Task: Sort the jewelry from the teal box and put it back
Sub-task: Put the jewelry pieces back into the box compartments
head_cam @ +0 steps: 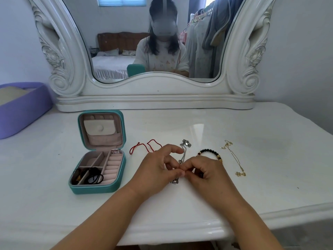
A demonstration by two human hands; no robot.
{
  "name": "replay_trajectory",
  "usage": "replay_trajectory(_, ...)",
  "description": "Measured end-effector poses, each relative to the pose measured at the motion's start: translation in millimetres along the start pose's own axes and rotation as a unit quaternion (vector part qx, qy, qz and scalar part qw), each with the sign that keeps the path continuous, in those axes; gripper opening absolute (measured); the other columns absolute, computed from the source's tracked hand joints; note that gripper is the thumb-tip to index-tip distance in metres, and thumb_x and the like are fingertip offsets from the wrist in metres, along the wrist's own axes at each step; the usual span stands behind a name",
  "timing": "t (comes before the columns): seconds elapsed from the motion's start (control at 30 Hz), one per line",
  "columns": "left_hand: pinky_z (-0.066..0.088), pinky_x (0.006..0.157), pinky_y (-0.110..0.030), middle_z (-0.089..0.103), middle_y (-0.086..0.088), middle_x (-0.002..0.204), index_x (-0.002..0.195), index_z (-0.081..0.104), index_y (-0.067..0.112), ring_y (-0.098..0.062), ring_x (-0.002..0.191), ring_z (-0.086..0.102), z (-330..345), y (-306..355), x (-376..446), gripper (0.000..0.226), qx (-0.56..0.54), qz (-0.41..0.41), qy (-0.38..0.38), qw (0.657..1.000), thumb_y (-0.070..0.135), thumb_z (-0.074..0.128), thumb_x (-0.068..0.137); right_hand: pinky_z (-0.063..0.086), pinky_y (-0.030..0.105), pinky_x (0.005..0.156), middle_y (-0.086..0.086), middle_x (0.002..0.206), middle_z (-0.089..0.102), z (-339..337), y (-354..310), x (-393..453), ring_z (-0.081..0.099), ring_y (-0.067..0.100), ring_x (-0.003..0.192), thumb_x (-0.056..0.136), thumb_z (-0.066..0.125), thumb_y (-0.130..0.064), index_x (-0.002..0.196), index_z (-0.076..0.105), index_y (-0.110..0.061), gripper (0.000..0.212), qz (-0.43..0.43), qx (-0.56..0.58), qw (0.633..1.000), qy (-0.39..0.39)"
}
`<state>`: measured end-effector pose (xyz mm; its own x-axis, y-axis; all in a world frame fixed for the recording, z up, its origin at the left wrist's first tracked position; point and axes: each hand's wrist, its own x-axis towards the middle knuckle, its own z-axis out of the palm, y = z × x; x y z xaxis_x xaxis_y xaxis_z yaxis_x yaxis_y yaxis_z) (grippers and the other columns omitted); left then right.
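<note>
Both hands (182, 170) w/ silver chain (184, 152) (maybe pinched) on white dresser (252, 159).

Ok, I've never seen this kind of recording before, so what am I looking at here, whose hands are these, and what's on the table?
One camera, worn on the person's head, looks down at their bare hands. The left hand and right hand pinch a silver chain necklace between them. On the glossy white dressing table lie a red cord bracelet, a black beaded bracelet and a thin gold chain necklace. The open teal jewelry box holds black hair ties. The mirror reflects the wearer.
</note>
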<state>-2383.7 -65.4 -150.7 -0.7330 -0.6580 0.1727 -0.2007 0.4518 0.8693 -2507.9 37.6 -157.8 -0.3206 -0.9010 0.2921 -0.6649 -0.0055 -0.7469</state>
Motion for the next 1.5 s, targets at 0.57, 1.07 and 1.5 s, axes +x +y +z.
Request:
replay_trajectory(0.57,0.038,0.071,-0.011,0.059,0.014,0.086,0.089,0.06,0.034,-0.006,0.083,0.054,-10.4,-10.2,-0.4,0.024,0.119,0.028,0.106,0.987,0.013,0.067,0.078,0.039,0.008,0.057,-0.009,0.075,0.063,-15.2,-0.1,-3.1,0.051,0.001,0.061,0.077,0.065,-0.004,0.076,0.067,-0.019,0.015,0.056,-0.005,0.992,0.109)
replay_trajectory(1.07,0.039,0.068,-0.013,0.055,0.013,0.077,0.106,0.06,0.023,-0.003,0.072,0.056,-14.3,-5.2,-15.0,0.027,0.158,-0.028,0.163,0.974,0.01,0.06,0.083,0.034,0.015,0.072,-0.013,0.096,0.056,-9.4,-7.4,9.8,0.049,0.001,0.085,0.081,0.064,-0.019,0.102,0.066,-0.02,0.021,0.012,-0.126,0.987,0.103)
replay_trajectory(1.5,0.049,0.065,-0.008,0.073,0.01,0.073,0.09,0.069,0.031,0.0,0.072,0.066,-66.2,33.6,-25.4,0.024,-0.024,0.037,0.247,0.968,0.01,0.068,0.079,0.044,0.026,0.064,0.0,0.079,0.062,22.5,-69.4,53.5,0.052,0.014,0.067,0.083,0.057,0.0,0.105,0.065,-0.023,0.033,0.004,0.203,0.972,-0.12)
